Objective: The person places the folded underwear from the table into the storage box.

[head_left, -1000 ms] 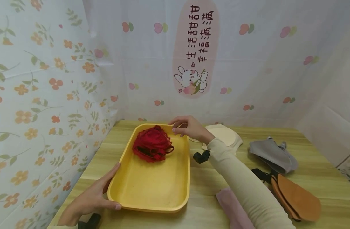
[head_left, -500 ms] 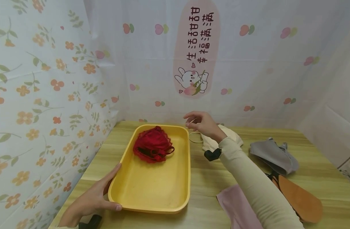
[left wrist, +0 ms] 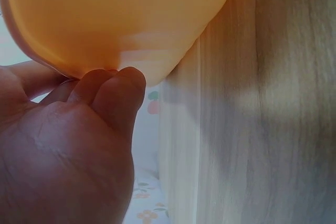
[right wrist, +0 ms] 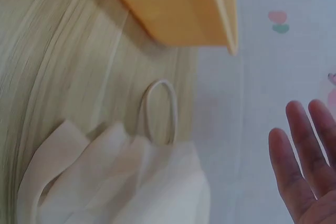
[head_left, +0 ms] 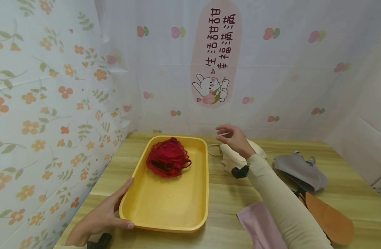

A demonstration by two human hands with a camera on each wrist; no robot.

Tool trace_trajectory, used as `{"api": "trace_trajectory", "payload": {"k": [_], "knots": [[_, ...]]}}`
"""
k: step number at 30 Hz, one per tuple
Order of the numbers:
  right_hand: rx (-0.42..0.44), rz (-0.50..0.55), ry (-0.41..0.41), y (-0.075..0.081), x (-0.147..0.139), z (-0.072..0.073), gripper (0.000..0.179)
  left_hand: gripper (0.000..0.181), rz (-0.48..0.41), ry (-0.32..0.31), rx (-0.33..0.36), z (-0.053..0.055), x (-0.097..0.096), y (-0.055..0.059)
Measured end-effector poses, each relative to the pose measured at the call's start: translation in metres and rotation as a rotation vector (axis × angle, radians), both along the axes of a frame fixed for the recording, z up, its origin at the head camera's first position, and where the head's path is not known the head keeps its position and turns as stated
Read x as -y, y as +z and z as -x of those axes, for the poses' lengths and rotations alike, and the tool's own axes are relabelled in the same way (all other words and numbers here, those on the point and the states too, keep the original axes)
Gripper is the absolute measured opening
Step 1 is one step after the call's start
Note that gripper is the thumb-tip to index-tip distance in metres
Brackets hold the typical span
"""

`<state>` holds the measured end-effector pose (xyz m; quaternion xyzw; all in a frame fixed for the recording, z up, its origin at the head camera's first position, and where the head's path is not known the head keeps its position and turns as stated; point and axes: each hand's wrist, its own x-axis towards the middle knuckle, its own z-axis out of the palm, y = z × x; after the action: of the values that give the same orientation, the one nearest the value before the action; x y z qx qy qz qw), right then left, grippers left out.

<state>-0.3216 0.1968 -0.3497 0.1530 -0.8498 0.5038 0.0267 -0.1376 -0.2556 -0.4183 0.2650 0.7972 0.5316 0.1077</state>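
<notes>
On the far left hung a white wall cloth printed with orange flowers and green sprigs (head_left: 65, 145). Below it, the left hand (head_left: 104, 212) gripped a yellow rectangular plastic tray (head_left: 165, 204) at its near left corner, thumb on the near rim and fingers against the left side. The tray stood on a wood-grain table (head_left: 224, 193); inside, toward the far left, lay a crumpled red lace-edged garment (head_left: 168, 155). Behind, a pale pink oval print (head_left: 198, 58) on the back cloth (head_left: 255, 83) carried maroon writing, turned sideways: 生活甜甜 and 幸福满满, with a white rabbit (head_left: 206, 84) beneath. To the tray's right, the right hand (head_left: 235, 138) hung in the air, its fingers loose and relaxed, near a cream fabric garment (head_left: 230, 157) whose thin loop (right wrist: 174, 103) pointed trayward. Nearer lay a dusty-pink cloth (head_left: 260, 224), partly behind the cream sleeve (head_left: 280, 197). Furthest right lay a folded grey garment (head_left: 302, 171) and, nearer, a smooth orange-brown piece (head_left: 330, 219).
</notes>
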Motion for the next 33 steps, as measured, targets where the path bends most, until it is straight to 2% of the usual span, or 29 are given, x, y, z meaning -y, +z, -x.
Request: {"api": "trace_trajectory", "payload": {"k": [9, 22, 33], "knots": [[-0.002, -0.006, -0.086, -0.013, -0.021, 0.006, 0.045, 0.117, -0.006, 0.010, 0.019, -0.001, 0.000, 0.000], [-0.002, -0.047, -0.212, -0.033, -0.059, 0.010, 0.053, 0.117, 0.002, 0.015, 0.007, 0.000, 0.001, -0.002], [0.089, -0.108, -0.344, -0.033, -0.075, 0.006, 0.059, 0.118, -0.004, 0.015, 0.021, 0.000, 0.000, -0.003]]}}
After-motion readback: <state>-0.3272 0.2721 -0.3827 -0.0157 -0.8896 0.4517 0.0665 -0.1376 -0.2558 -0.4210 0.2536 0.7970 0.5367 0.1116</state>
